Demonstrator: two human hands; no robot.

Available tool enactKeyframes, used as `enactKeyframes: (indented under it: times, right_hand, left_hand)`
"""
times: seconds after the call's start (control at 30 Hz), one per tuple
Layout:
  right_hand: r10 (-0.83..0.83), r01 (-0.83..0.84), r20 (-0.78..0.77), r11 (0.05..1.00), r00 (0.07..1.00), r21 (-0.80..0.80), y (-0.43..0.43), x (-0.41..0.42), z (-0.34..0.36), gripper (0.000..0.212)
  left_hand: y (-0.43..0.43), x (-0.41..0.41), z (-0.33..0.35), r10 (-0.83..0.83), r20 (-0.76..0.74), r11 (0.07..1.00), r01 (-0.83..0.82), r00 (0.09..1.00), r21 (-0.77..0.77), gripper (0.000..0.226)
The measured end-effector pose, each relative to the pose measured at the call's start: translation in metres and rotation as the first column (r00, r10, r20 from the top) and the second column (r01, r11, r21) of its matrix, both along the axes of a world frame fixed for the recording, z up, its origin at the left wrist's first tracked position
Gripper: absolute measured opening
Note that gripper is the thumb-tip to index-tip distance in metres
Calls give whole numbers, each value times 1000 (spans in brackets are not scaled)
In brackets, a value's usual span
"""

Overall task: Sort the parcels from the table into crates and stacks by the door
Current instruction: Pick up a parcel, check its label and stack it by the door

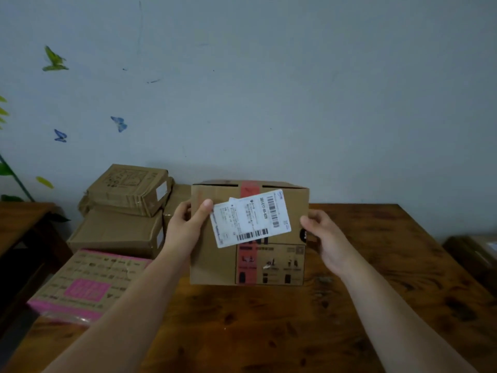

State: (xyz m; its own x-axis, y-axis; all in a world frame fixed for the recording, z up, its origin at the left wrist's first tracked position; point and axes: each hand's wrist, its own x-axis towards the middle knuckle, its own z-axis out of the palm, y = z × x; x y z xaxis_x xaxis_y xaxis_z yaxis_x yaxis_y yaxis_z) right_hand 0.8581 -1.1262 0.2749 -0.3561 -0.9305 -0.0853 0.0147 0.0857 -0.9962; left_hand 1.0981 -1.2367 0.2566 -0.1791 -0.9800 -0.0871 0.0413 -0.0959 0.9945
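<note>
A brown cardboard parcel [215,259] with red tape and a white shipping label [250,218] is held up above the wooden table [269,327], its labelled face turned toward me. My left hand [188,224] grips its left edge, thumb on the front by the label. My right hand [322,235] holds the right edge with curled fingers. Other parcels lie at the table's left: a pink-printed box [88,284], and behind it a plain brown box [115,232] with a flatter printed box [129,188] stacked on top.
A pale wall with butterfly stickers rises behind the table. A second wooden surface [21,222] stands at the far left across a dark gap. At the right edge sits a dark box [473,254]. Green leaves poke in at the left.
</note>
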Motion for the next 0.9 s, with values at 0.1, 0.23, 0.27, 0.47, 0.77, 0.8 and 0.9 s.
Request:
enactKeyframes:
  times: [0.1, 0.23, 0.27, 0.47, 0.77, 0.8, 0.9]
  right_hand:
    - [-27, 28, -112, 1000, 993, 2, 7, 7, -11, 69]
    - [-71, 70, -25, 997, 997, -31, 20, 10, -23, 62]
    - [-90, 89, -21, 995, 996, -38, 23, 9, -25, 66]
    - [-356, 356, -46, 934, 933, -13, 52, -3, -28, 78]
    - [-608, 608, 8, 793, 794, -51, 182, -62, -25, 37]
    - [-646, 646, 21, 761, 763, -57, 206, -73, -27, 31]
    - [-737, 738, 34, 674, 675, -45, 291, -109, -37, 23]
  left_hand:
    - [3, -4, -2, 7, -51, 996, -2, 999, 85, 35]
    - [11, -10, -5, -195, -172, 965, 220, 966, 144, 40]
    - [12, -14, -5, -244, -184, 952, 271, 952, 144, 47]
    - [23, -42, 2, -363, -117, 923, 374, 924, 92, 75]
    - [116, -134, 11, -523, 18, 852, 523, 852, -6, 77]
    - [136, -152, 13, -555, 26, 832, 555, 832, -13, 80]
    - [207, -212, 13, -633, 8, 774, 633, 774, 0, 82]
